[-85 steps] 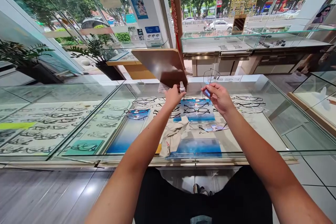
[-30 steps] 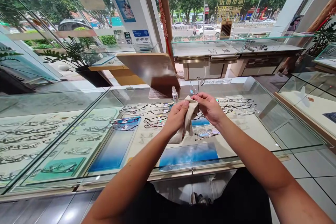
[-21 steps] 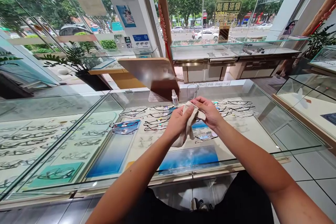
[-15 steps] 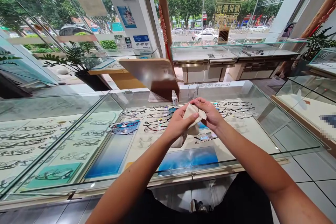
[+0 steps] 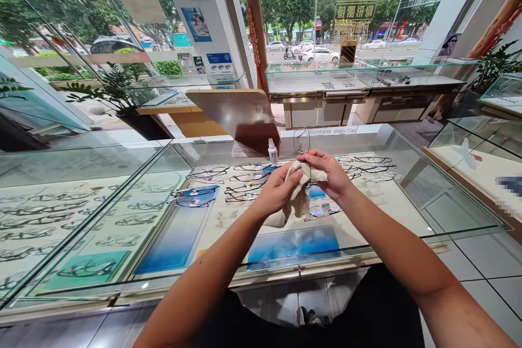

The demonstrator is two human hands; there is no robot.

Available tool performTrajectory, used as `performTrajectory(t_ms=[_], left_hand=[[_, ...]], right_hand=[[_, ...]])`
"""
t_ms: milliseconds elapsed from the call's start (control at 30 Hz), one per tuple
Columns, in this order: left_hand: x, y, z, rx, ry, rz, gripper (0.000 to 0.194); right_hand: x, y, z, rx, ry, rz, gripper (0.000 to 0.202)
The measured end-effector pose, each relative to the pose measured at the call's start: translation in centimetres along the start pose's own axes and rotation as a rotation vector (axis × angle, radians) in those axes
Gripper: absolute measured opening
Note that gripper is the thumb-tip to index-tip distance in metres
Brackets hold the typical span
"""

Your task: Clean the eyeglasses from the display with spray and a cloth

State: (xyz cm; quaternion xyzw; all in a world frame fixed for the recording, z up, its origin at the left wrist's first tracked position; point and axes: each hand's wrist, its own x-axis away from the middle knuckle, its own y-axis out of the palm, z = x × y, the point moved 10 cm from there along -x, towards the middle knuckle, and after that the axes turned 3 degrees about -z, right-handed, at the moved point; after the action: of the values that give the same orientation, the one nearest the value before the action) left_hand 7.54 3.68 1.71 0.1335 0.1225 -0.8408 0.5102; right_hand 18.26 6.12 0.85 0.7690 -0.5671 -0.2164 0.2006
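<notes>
Over the glass counter, both of my hands are close together around a crumpled cream cloth [image 5: 300, 202]. My left hand [image 5: 279, 189] is closed on it, thumb on top, with the loose end hanging below. My right hand [image 5: 329, 175] pinches a thin-rimmed pair of eyeglasses [image 5: 302, 141]. One lens stands up above the fingers, while the cloth and my hands cover the rest of the pair. Just left of that lens, a small white spray bottle [image 5: 273, 152] stands upright.
Beneath my hands, the glass display case [image 5: 391, 212] contains several rows of spectacles [image 5: 243, 190] and blue cards [image 5: 293, 244]. A wooden-edged board [image 5: 236, 111] leans beyond the bottle. Another glass case [image 5: 468, 157] stands at the right.
The cloth has shifted within my fingers and hangs more open, its folds dropping lower. The upright lens shows slightly more. Both hands stay over nearly the same spot.
</notes>
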Motion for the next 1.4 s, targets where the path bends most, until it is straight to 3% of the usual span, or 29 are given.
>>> performTrajectory(t_ms=[100,267,367,500,633,767,1000,1233,1400], left_hand=[[0.1,0.3,0.7,0.005,0.021,-0.007,0.051],[0.3,-0.6,1.6,-0.097,0.088,0.112,0.053],[0.4,-1.3,2.0,-0.175,0.115,0.186,0.057],[0.1,-1.9,1.8,-0.169,0.055,0.181,0.067],[0.1,-4.0,1.4,-0.091,0.037,0.277,0.067],[0.1,-6.0,0.0,0.060,-0.007,0.381,0.067],[-0.2,-5.5,-0.4,0.164,-0.048,0.345,0.065],[0.1,-7.0,0.7,0.068,0.003,0.422,0.059],[0.1,-6.4,1.2,0.034,0.012,0.387,0.057]], right_hand=[[0.2,0.2,0.4,0.042,0.037,-0.018,0.038],[0.7,1.2,1.2,0.064,0.030,-0.065,0.037],[0.7,1.6,0.4,0.073,-0.042,-0.091,0.034],[0.9,1.7,-0.9,0.120,-0.078,-0.115,0.029],[1.0,1.7,-2.5,0.223,-0.145,-0.154,0.025],[0.9,1.9,-1.8,0.330,-0.093,-0.225,0.025],[0.9,1.9,0.2,0.416,-0.024,-0.263,0.023],[0.9,1.2,-0.8,0.411,-0.067,-0.171,0.025],[0.9,1.6,-0.6,0.430,-0.056,-0.206,0.025]])
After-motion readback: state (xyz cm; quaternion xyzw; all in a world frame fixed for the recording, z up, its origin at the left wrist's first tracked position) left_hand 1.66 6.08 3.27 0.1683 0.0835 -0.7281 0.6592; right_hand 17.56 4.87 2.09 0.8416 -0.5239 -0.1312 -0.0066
